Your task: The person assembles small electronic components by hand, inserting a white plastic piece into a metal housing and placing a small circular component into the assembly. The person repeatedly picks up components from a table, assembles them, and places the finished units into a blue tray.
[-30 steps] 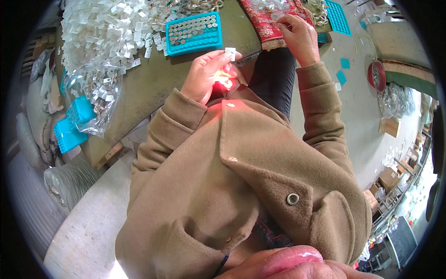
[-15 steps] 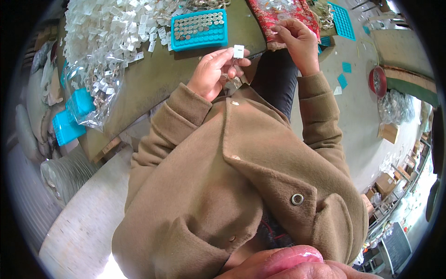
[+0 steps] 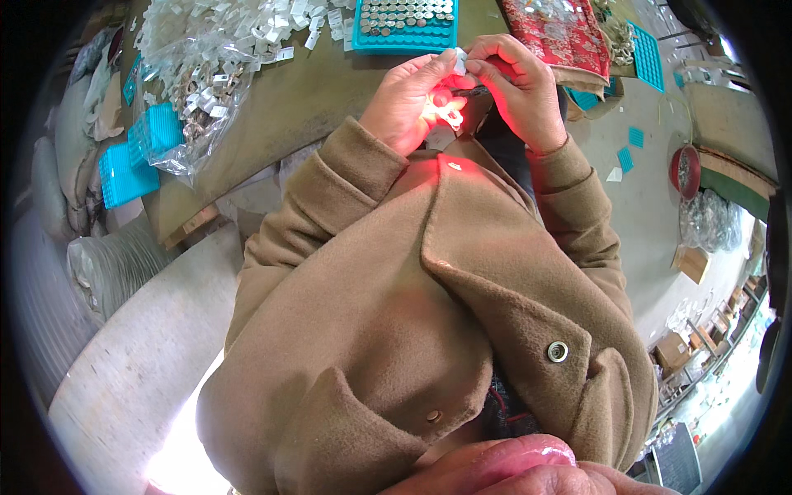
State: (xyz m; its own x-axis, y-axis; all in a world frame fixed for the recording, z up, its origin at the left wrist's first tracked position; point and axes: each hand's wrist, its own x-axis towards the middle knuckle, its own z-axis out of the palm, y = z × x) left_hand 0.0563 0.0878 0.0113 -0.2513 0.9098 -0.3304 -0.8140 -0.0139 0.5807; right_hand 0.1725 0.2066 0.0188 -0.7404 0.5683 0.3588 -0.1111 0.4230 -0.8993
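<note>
Between the thumb and fingers of my left hand [image 3: 406,101] is a small white plastic case [image 3: 459,61]. A glowing red light [image 3: 449,109] shines below it, reddening my palm and coat front. My right hand [image 3: 525,89] meets the left one at the case, thumb and forefinger pinched; whatever they hold is too small or hidden to make out. Just beyond my hands, a blue tray [image 3: 404,43] carries rows of round silvery discs that look like button cells. To the left lies a large heap of white plastic pieces [image 3: 210,37] on the table.
A clear plastic bag [image 3: 198,124] of small parts sits at the table's left edge by blue trays [image 3: 128,176]. Right of my hands lies a red patterned cloth [image 3: 569,41] with small clear pieces. A red basin [image 3: 685,172] stands farther right on the floor.
My right hand has come left from beside the red cloth to the white case. A red light now glows at my left hand. The view has shifted, so the table sits higher.
</note>
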